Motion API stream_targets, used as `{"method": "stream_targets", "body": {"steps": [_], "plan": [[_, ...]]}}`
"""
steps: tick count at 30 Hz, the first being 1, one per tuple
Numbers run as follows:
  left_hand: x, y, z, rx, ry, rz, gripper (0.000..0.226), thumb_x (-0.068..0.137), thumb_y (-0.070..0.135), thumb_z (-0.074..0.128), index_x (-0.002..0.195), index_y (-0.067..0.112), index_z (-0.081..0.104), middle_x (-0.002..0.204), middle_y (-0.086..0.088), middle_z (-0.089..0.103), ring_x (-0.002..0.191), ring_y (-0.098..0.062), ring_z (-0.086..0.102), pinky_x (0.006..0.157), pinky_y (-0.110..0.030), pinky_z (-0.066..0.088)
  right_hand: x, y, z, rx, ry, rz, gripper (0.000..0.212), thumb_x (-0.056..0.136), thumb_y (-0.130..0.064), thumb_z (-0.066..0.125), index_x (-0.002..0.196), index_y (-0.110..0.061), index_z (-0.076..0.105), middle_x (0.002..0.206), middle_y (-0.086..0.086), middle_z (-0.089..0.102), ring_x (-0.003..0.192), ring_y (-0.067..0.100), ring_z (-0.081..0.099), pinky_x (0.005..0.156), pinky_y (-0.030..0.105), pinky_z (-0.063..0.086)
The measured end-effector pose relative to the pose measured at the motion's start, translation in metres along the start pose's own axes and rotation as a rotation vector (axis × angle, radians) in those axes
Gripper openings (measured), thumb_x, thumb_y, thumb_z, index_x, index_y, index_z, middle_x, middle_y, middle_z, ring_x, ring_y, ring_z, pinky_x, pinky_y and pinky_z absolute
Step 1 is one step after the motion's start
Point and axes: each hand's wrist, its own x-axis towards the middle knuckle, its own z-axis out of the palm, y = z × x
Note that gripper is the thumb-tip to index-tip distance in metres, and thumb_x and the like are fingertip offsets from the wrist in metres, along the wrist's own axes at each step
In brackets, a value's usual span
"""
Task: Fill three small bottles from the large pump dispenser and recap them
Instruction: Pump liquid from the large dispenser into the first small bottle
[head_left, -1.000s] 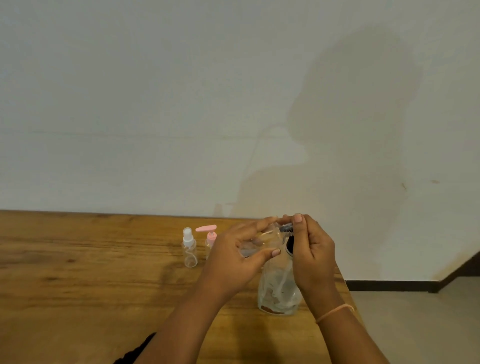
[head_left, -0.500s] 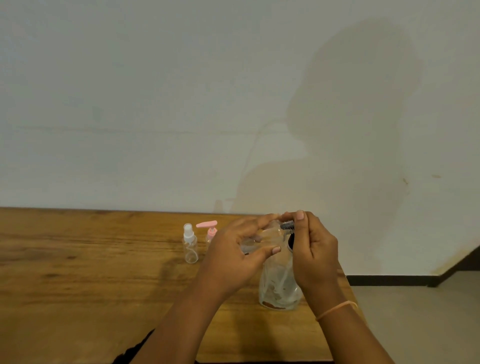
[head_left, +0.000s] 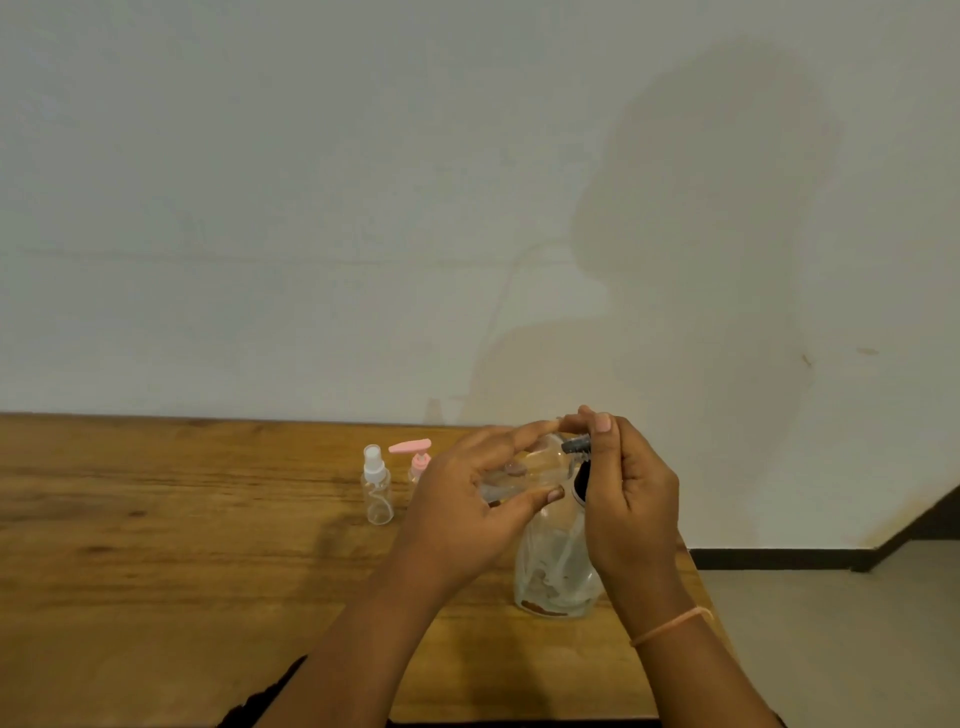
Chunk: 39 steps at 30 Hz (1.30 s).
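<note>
Now the left hand (head_left: 462, 519) pinches a small clear bottle (head_left: 524, 470) in its grip, mouth beside the dispenser nozzle (head_left: 576, 446) under right fingers (head_left: 602, 431)

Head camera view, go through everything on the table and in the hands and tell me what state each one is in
Large pump dispenser: upright on the table, nearly empty.
Small clear bottle: held tilted at the dispenser's spout.
Left hand: holding the small clear bottle.
Right hand: closed around the dispenser's black pump head.
Spray bottle: upright, capped, apparently empty.
Pink pump bottle: upright, pump on, partly hidden.

Table (head_left: 156, 571) left half open; spray bottle (head_left: 376, 486), pink pump bottle (head_left: 415, 457) block path behind left hand (head_left: 462, 519).
</note>
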Motion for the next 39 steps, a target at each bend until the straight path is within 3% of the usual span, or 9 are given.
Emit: {"method": "stream_targets", "body": {"steps": [5,12,14,19,24,28,33,36,39], "plan": [[-0.001,-0.005,0.003,0.037,-0.002,-0.042,0.057,0.074,0.029,0.077,0.112,0.059,0.048,0.115,0.025,0.058,0.103,0.016,0.051,0.077,-0.001,0.041,-0.002,0.011,0.004,-0.071,0.009,-0.005,0.025,0.096,-0.039,0.035,0.085,-0.045,0.056,0.078,-0.025,0.064,0.081,-0.003,0.062,0.065,0.014,0.049],[0.001,0.001,0.003,-0.032,0.006,0.001,0.056,0.074,0.022,0.078,0.113,0.053,0.053,0.111,0.018,0.063,0.101,0.008,0.057,0.08,-0.003,0.043,0.004,0.005,-0.001,0.027,-0.019,0.005,0.031,0.092,-0.045,0.035,0.086,-0.044,0.065,0.097,-0.009,0.071,0.111,0.008,0.06,0.087,0.02,0.048],[0.0,0.001,0.002,-0.027,0.001,0.004,0.056,0.073,0.023,0.078,0.113,0.053,0.053,0.109,0.019,0.063,0.099,0.005,0.057,0.08,-0.003,0.043,0.005,0.002,-0.003,0.015,-0.018,0.005,0.03,0.093,-0.044,0.037,0.083,-0.054,0.064,0.095,-0.01,0.071,0.108,0.013,0.063,0.086,0.026,0.05],[0.002,0.0,-0.001,-0.006,-0.014,-0.013,0.058,0.073,0.025,0.078,0.111,0.059,0.051,0.112,0.021,0.061,0.101,0.008,0.055,0.08,-0.003,0.044,0.003,0.006,0.0,0.002,-0.015,-0.005,0.026,0.095,-0.043,0.035,0.088,-0.041,0.06,0.091,-0.016,0.068,0.095,0.001,0.063,0.078,0.017,0.049],[-0.002,-0.003,-0.001,0.049,-0.026,-0.05,0.057,0.074,0.029,0.077,0.108,0.063,0.046,0.117,0.024,0.058,0.105,0.013,0.051,0.079,0.003,0.039,-0.002,0.016,0.003,-0.071,0.001,-0.031,0.026,0.096,-0.042,0.032,0.085,-0.045,0.056,0.08,-0.014,0.065,0.078,0.01,0.063,0.071,0.047,0.053],[0.0,0.001,0.0,-0.003,-0.012,-0.021,0.057,0.074,0.024,0.078,0.109,0.06,0.049,0.114,0.021,0.061,0.103,0.012,0.053,0.077,0.001,0.041,0.0,0.01,0.002,0.007,-0.004,0.031,0.03,0.093,-0.047,0.032,0.088,-0.041,0.061,0.096,-0.006,0.07,0.105,0.006,0.061,0.088,0.037,0.052],[0.0,0.001,0.001,-0.01,-0.014,0.002,0.057,0.075,0.024,0.077,0.111,0.058,0.05,0.109,0.022,0.061,0.101,0.01,0.054,0.076,-0.001,0.041,0.002,0.008,-0.002,-0.015,-0.027,0.033,0.031,0.092,-0.047,0.031,0.089,-0.041,0.061,0.101,-0.022,0.065,0.118,0.002,0.054,0.095,0.037,0.048],[0.002,-0.001,0.0,-0.033,-0.022,-0.014,0.056,0.074,0.023,0.078,0.111,0.056,0.052,0.111,0.02,0.062,0.102,0.008,0.055,0.079,-0.003,0.043,-0.001,0.01,-0.001,-0.029,-0.012,0.029,0.032,0.093,-0.048,0.03,0.09,-0.041,0.061,0.102,-0.008,0.069,0.114,0.004,0.056,0.093,0.043,0.05],[0.003,-0.004,-0.001,-0.034,-0.033,-0.043,0.057,0.073,0.023,0.079,0.112,0.055,0.054,0.114,0.019,0.063,0.103,0.006,0.057,0.084,-0.008,0.046,-0.001,0.013,0.003,-0.054,0.02,-0.003,0.028,0.095,-0.044,0.031,0.086,-0.043,0.056,0.085,-0.009,0.067,0.091,0.013,0.064,0.079,0.05,0.052]]}}
